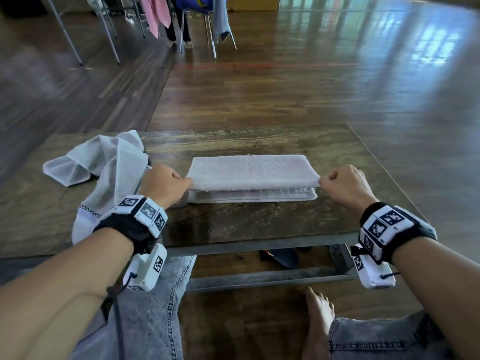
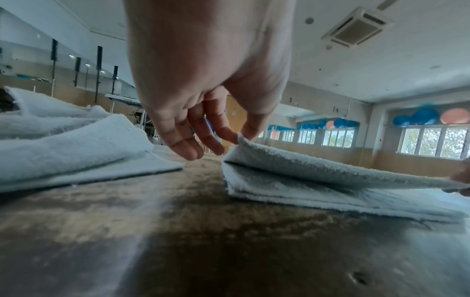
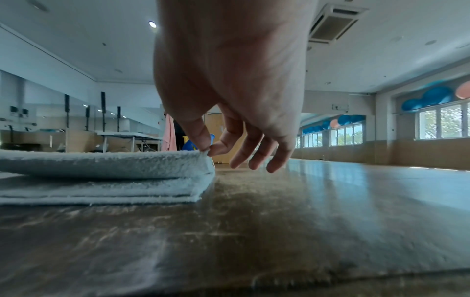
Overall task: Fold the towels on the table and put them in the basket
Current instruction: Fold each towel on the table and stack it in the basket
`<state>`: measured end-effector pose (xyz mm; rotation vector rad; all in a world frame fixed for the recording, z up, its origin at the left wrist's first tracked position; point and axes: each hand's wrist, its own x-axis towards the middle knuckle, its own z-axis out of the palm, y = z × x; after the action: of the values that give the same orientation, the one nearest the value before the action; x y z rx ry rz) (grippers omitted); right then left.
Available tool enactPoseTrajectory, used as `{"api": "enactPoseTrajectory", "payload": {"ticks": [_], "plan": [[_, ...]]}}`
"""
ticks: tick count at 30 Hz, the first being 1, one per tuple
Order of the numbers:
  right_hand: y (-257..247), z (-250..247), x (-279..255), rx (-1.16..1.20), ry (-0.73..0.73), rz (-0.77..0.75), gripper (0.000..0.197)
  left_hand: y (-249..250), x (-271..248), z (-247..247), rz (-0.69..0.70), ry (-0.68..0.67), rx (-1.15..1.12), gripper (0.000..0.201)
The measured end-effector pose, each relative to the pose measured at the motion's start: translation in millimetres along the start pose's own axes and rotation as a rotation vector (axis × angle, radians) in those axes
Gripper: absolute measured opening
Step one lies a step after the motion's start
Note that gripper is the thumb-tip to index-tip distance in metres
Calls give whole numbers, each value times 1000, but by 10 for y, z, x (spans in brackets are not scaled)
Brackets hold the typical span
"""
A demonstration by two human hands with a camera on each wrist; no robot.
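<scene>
A pale grey towel [image 1: 249, 172] lies folded lengthwise in the middle of the wooden table [image 1: 259, 224]. My left hand [image 1: 166, 183] pinches the near left corner of its top layer [image 2: 318, 166] between thumb and forefinger. My right hand [image 1: 342, 183] pinches the near right corner [image 3: 152, 162] the same way. The top layer is held slightly above the layers below and stops short of their near edge. A second, crumpled white towel [image 1: 109, 165] lies at the table's left, partly under my left wrist. No basket is in view.
The table's near edge [image 1: 259, 245] runs just in front of my knees. Chairs with hanging cloths [image 1: 205, 22] and another person's legs stand far off on the wooden floor. Bare tabletop [image 3: 330, 201] lies right of the folded towel.
</scene>
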<state>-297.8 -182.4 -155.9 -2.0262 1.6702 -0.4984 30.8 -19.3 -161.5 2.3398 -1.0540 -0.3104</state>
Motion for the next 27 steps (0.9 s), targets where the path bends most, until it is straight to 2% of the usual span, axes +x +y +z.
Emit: {"api": "enactPoseTrajectory", "payload": {"ticks": [4,6,8,10,12,14,16,20,23,25,27], "plan": [[63,28,-61,-66,-78,-4,48,-119,-36,97,0,-52,62,37],[93,76,-72,-73,-86,2,36,-170,-28,192,-11,-47,67,30],[94,133,-89,-89,-55,10,9,-179,-34,252,-2,5,44,19],[135,214,-100,-103,-3,-75,26,-164,-67,322,130,75,83,20],[115,284,-126,-80,-30,-275,38,-93,-127,396,390,95,129,26],[62,371,-164,-129,-141,-483,42,-6,-197,459,580,-15,154,28],[24,455,-209,-221,-210,-568,40,52,-259,537,590,-130,182,28],[-21,547,-328,-262,-98,-610,24,99,-336,617,517,-71,215,33],[-120,584,-371,-263,-22,-636,20,255,-338,618,537,-107,241,45],[-231,638,-367,-201,3,-631,20,416,-294,667,571,-99,219,40],[-378,737,-327,-187,-38,-633,26,576,-251,779,607,-69,188,24]]}}
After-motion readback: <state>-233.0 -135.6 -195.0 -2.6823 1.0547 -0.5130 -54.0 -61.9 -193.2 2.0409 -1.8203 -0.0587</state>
